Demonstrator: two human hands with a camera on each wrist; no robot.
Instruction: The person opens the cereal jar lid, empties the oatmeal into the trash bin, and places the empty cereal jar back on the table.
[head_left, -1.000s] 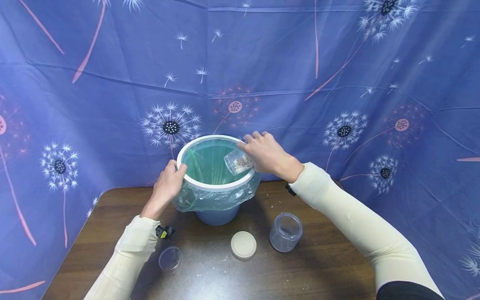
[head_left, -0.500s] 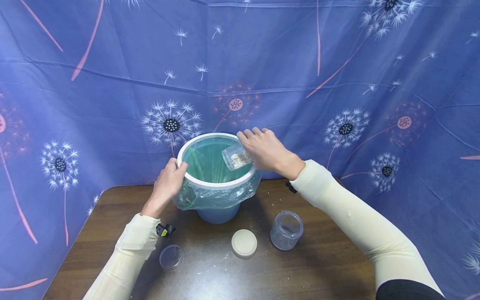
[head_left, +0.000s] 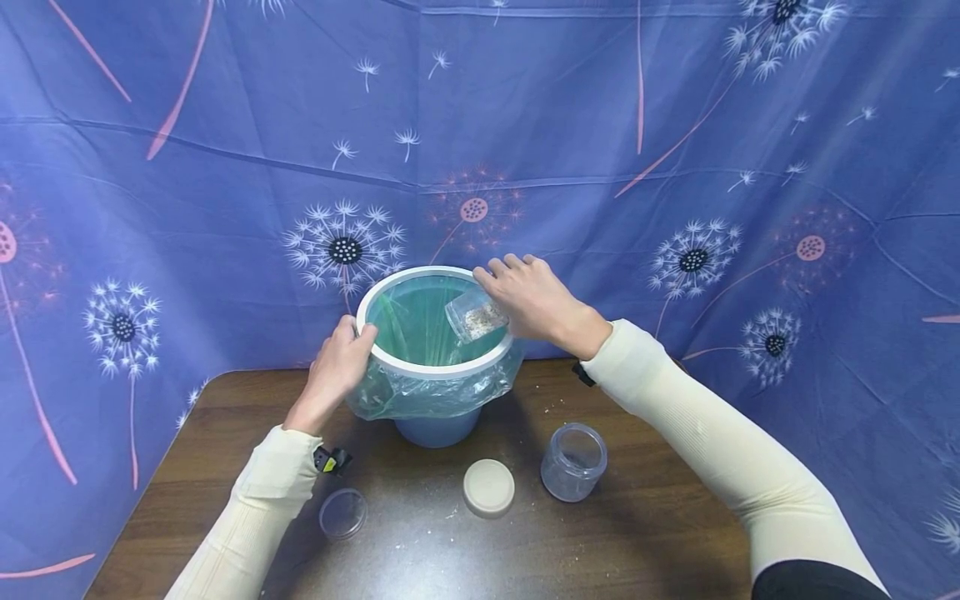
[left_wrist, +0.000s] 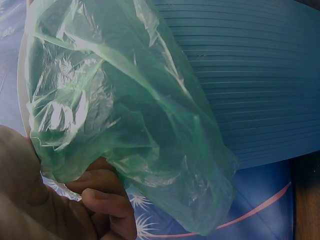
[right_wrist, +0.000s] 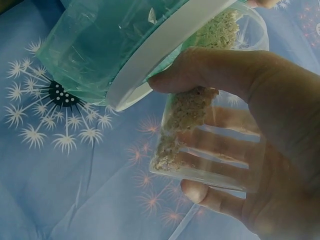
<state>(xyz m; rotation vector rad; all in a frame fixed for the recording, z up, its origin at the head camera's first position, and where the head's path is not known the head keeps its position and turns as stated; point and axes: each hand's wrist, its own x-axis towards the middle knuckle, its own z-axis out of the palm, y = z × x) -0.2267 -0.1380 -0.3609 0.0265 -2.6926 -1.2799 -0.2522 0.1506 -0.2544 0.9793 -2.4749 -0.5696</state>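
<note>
A blue trash can [head_left: 438, 428] with a white rim [head_left: 429, 369] and a green plastic liner [left_wrist: 120, 100] stands at the table's back. My left hand [head_left: 334, 367] grips its left rim, thumb on top; in the left wrist view its curled fingers lie behind the liner's edge. My right hand [head_left: 536, 307] holds a clear plastic jar [head_left: 474, 314] tilted over the right rim, its mouth toward the inside. Pale, crumbly flakes [right_wrist: 192, 110] lie along the jar's lower side in the right wrist view, with the fingers wrapped round the wall.
On the brown wooden table [head_left: 637, 533] stand an uncapped clear jar [head_left: 573, 462] and a cream round lid [head_left: 488, 487]. A clear shallow lid [head_left: 342, 513] lies by the left forearm. Small pale crumbs dot the tabletop. A blue dandelion-print cloth [head_left: 525, 108] hangs close behind the can.
The right hand has lifted slightly and tipped the jar a little differently, and the flakes inside have shifted. The left hand keeps its hold on the rim.
</note>
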